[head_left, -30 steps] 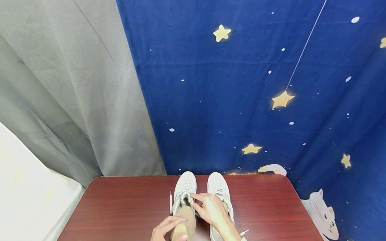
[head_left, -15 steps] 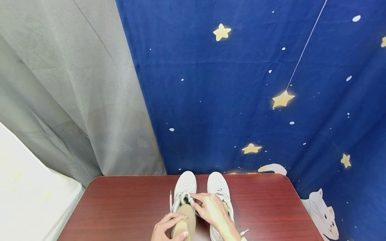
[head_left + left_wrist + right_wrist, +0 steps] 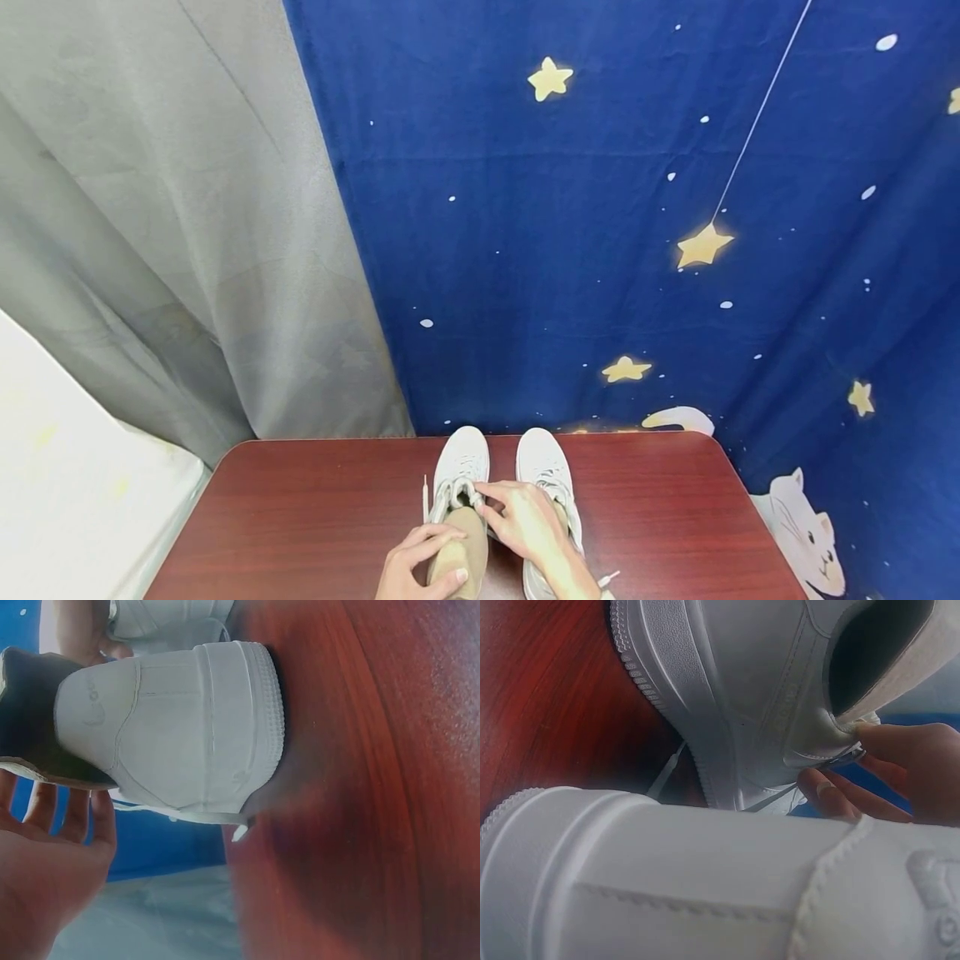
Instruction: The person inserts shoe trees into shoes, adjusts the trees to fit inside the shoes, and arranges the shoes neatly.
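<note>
Two white lace-up sneakers stand side by side, toes away from me, in the head view: the left sneaker and the right sneaker. My left hand holds the left sneaker's collar from the left, with the thumb over the beige inside. In the left wrist view its fingers lie along the far collar edge, above the heel. My right hand pinches the front of the same collar, thumb on the edge and fingers underneath, close to the lace. The forearm crosses over the right sneaker.
The sneakers stand on a reddish-brown wooden table, near its far edge. A loose white lace sticks out left of the left sneaker; another lace end shows at right. Behind hang a grey curtain and a blue starry curtain.
My left hand has crept slightly forward and right along the left sneaker's opening, and the beige part has shifted slightly forward with it. The right hand keeps its place.
</note>
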`<state>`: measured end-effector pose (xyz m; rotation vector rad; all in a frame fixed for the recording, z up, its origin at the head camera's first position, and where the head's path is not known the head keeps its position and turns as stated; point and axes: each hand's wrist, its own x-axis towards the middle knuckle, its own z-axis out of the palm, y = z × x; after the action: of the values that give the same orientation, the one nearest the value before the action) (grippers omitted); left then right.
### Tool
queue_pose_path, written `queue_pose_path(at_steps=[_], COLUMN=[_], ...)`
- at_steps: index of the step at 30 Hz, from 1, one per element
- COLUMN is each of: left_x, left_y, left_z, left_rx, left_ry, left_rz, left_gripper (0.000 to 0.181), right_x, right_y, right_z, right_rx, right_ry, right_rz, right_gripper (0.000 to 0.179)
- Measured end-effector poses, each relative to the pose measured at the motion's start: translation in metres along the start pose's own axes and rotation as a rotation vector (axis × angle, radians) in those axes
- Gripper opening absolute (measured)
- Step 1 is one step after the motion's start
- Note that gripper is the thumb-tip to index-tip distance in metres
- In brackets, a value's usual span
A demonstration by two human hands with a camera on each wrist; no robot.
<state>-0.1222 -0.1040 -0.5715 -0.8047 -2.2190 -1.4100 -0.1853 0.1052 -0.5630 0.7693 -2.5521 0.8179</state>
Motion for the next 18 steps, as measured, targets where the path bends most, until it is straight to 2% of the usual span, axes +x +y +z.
queue_pose_path(at_steps=[2, 6, 7, 9, 13, 18], left_x=[-0.001, 0.006, 0.006, 0.006, 0.0, 0.002], left_y=[0.001, 0.018, 0.018, 0.016, -0.002, -0.006], left_z=[0.001, -0.003, -0.003, -0.003, 0.001, 0.001], left_rx=[0.0, 0.008, 0.01, 0.021, 0.034, 0.043], left_ry=[0.01, 0.022, 0.022, 0.016, 0.004, 0.007], left_rz=[-0.002, 0.0, -0.008, -0.011, -0.024, 0.012], left_gripper=[0.042, 0.041, 0.041, 0.041, 0.04, 0.041], right_x=[0.0, 0.0, 0.0, 0.0, 0.0, 0.0], right_y=[0.0, -0.001, -0.001, -0.001, -0.001, 0.0], right_z=[-0.001, -0.001, -0.001, -0.001, 0.0, 0.0], right_rx=[0.0, -0.007, -0.01, -0.014, -0.018, -0.026], right_ry=[0.002, 0.015, 0.019, 0.028, 0.027, 0.032], right_rz=[0.001, -0.003, -0.005, -0.01, -0.012, -0.017], right_gripper=[0.029, 0.029, 0.029, 0.029, 0.029, 0.029])
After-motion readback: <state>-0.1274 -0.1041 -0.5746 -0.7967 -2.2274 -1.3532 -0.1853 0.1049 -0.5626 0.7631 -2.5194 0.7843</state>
